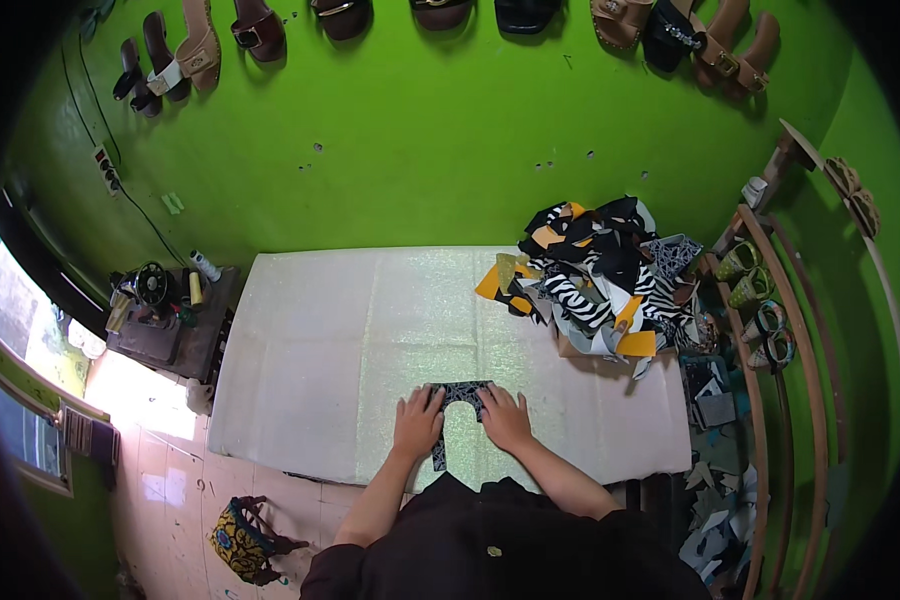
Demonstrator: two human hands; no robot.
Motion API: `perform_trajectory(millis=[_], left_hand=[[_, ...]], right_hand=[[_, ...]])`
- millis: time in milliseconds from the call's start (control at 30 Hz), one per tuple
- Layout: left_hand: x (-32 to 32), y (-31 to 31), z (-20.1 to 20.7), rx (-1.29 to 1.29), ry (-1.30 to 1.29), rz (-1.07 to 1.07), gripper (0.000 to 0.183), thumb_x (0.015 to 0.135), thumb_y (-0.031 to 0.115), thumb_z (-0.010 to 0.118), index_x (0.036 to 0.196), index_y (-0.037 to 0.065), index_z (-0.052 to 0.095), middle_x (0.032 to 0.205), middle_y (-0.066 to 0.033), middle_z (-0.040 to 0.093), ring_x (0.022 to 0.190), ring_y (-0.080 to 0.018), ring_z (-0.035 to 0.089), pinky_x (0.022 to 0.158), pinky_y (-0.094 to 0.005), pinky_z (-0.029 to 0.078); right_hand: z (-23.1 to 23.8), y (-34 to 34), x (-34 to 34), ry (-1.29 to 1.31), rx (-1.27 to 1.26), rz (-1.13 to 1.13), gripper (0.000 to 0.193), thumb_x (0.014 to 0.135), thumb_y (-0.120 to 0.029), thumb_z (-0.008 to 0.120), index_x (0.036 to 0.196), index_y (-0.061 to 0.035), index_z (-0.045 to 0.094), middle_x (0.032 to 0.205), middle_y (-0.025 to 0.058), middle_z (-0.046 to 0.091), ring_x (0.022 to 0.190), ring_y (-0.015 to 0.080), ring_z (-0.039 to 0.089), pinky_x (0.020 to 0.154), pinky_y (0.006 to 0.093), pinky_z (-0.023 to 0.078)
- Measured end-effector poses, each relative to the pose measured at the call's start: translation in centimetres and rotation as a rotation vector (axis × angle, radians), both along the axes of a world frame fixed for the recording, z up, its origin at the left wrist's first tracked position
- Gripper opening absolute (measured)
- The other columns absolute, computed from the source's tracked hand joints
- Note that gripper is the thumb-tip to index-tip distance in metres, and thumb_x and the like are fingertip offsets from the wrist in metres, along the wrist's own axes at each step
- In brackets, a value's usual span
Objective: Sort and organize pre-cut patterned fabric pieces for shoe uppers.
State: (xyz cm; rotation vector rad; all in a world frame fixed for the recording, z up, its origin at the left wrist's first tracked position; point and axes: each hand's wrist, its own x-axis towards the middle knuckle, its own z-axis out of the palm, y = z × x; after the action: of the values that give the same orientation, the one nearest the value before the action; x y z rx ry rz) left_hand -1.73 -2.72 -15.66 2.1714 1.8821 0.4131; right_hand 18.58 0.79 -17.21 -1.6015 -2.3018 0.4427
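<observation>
An arch-shaped piece of black material with a pale line pattern [460,391] lies on the white-covered table [300,350], near its front edge. My left hand [419,421] rests on the left side of the arch, its fingers stretched out and flat. Below it one narrow leg of the piece shows, pointing towards me. On the right side of the arch lies my right hand [506,416], also with extended fingers. It covers part of that side, so the right leg is mostly hidden.
A large heap of fabric scraps [600,270] covers the table's back right. Left of the table stands a sewing machine [153,290]. A wooden rack [755,400] with sandals is on the right, and a patterned stool [242,540] stands on the floor. Sandals [260,30] hang along the green wall.
</observation>
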Motion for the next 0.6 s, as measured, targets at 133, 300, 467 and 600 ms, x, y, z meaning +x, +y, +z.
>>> perform_trajectory(millis=[133, 300, 467, 600], left_hand=[[0.5, -0.7, -3.0, -0.086, 0.077, 0.05, 0.048, 0.092, 0.033, 0.038, 0.139, 0.019, 0.034, 0.145, -0.0107, 0.028, 0.135, -0.0271, 0.025, 0.105, -0.0576, 0.018], [1.2, 0.8, -3.8, -0.061, 0.082, 0.076, 0.047, 0.093, 0.033, 0.037, 0.138, 0.02, 0.035, 0.145, -0.0099, 0.029, 0.134, -0.0261, 0.025, 0.106, -0.0574, 0.016], [1.1, 2.9, -2.9, -0.098, 0.103, 0.051, 0.046, 0.092, 0.031, 0.038, 0.136, 0.02, 0.038, 0.144, -0.0075, 0.031, 0.134, -0.0244, 0.027, 0.107, -0.0588, 0.014], [-0.5, 2.9, -2.0, -0.01, 0.015, 0.044, 0.055, 0.082, 0.035, 0.055, 0.133, 0.016, 0.041, 0.133, -0.0123, 0.042, 0.125, -0.0284, 0.037, 0.103, -0.0576, 0.021]], right_hand=[[-0.3, -1.1, 0.2, -0.185, -0.084, 0.113, 0.047, 0.092, -0.032, 0.041, 0.137, -0.0205, 0.035, 0.144, 0.0051, 0.031, 0.134, 0.0211, 0.028, 0.106, 0.0583, 0.016], [0.3, 0.5, 0.6, -0.247, -0.153, 0.113, 0.049, 0.094, -0.037, 0.035, 0.14, -0.0223, 0.03, 0.148, 0.0034, 0.025, 0.137, 0.0211, 0.021, 0.107, 0.0582, 0.011], [2.1, 2.0, 1.6, -0.092, -0.14, 0.086, 0.049, 0.089, -0.032, 0.046, 0.134, -0.0148, 0.039, 0.145, 0.0104, 0.03, 0.135, 0.027, 0.025, 0.105, 0.0606, 0.011], [6.8, 0.7, 4.4, 0.145, -0.035, 0.146, 0.039, 0.083, -0.026, 0.055, 0.119, -0.0121, 0.052, 0.127, 0.0122, 0.047, 0.121, 0.0266, 0.043, 0.102, 0.0551, 0.023]])
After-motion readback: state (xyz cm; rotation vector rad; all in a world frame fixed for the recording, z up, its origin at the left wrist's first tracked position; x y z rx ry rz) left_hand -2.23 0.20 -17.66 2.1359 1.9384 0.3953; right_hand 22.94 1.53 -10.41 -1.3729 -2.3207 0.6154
